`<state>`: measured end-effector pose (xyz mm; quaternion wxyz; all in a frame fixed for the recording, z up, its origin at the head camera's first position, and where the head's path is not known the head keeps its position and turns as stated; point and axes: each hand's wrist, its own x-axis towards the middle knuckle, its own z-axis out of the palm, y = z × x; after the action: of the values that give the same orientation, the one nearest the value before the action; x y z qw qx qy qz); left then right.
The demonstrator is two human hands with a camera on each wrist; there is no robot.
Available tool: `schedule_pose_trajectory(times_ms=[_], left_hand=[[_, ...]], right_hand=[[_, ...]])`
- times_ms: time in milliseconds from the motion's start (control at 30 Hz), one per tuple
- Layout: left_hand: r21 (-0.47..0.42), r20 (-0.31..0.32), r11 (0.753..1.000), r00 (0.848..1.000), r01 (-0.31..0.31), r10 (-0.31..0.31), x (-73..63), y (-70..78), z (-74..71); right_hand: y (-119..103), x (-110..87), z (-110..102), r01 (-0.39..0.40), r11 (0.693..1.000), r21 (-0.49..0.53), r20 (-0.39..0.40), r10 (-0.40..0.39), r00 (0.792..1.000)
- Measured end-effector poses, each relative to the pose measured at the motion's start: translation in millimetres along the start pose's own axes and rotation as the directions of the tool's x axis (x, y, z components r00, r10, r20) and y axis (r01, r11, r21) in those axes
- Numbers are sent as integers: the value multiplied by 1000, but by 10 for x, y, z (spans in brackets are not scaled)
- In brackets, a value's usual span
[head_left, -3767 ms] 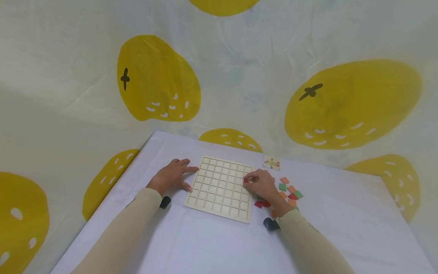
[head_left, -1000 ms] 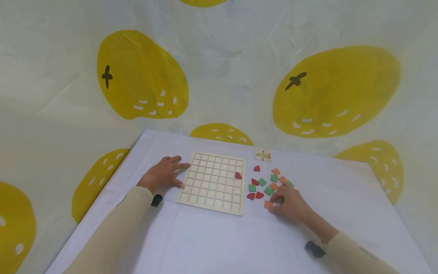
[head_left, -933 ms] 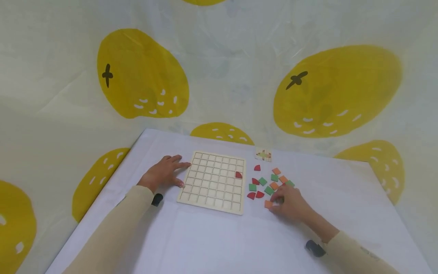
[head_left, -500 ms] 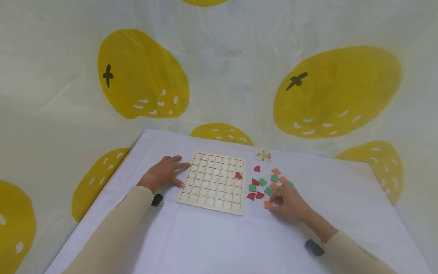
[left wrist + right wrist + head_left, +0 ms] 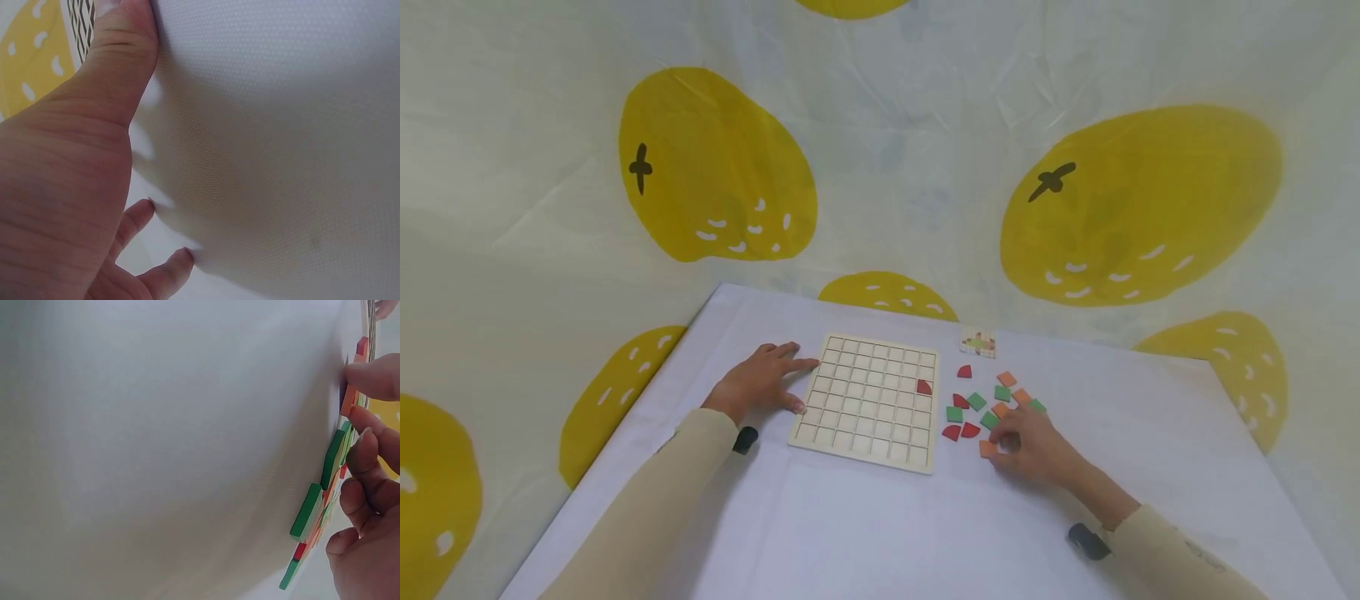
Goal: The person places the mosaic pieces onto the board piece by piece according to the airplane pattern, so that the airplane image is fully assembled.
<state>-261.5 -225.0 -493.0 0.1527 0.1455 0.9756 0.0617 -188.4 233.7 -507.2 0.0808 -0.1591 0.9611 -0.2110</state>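
My left hand [image 5: 756, 380] rests flat with fingers spread, thumb and forefinger at the left edge of the wooden grid board [image 5: 863, 407]. One red quarter-circle tile [image 5: 924, 387] lies in a cell near the board's right side. To the right of the board, my right hand [image 5: 1033, 443] pinches an orange square tile [image 5: 987, 449] between thumb and forefinger, low over the cloth. The right wrist view shows the same orange tile [image 5: 349, 397] between these two fingertips, the other fingers curled and holding nothing.
Loose green tiles [image 5: 976, 402], orange tiles [image 5: 1007, 379] and red quarter-circle tiles [image 5: 970, 430] lie between board and right hand, some partly hidden by it. A small pattern card [image 5: 978, 342] lies at the table's back edge. White cloth [image 5: 850, 533] covers the table.
Since the oldest frame, my right hand has let go of the red quarter-circle tile on the board and moved right to the orange tile. Over the last second, both hands have stayed nearly still.
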Motion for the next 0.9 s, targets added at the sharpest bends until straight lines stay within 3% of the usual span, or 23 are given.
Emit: schedule_pose_trajectory(times_ms=[267, 600, 900], left_hand=[[11, 10, 1000, 1000, 22, -22, -23, 30, 4], [22, -5, 1000, 1000, 6, -6, -24, 42, -3], [21, -3, 1000, 1000, 7, -7, -13, 30, 4]], right_hand=[[2, 5, 28, 2, 1000, 0, 3, -2, 1000], [-43, 15, -17, -44, 998, -45, 18, 45, 999], [-36, 42, -19, -3, 999, -46, 20, 4, 1000]])
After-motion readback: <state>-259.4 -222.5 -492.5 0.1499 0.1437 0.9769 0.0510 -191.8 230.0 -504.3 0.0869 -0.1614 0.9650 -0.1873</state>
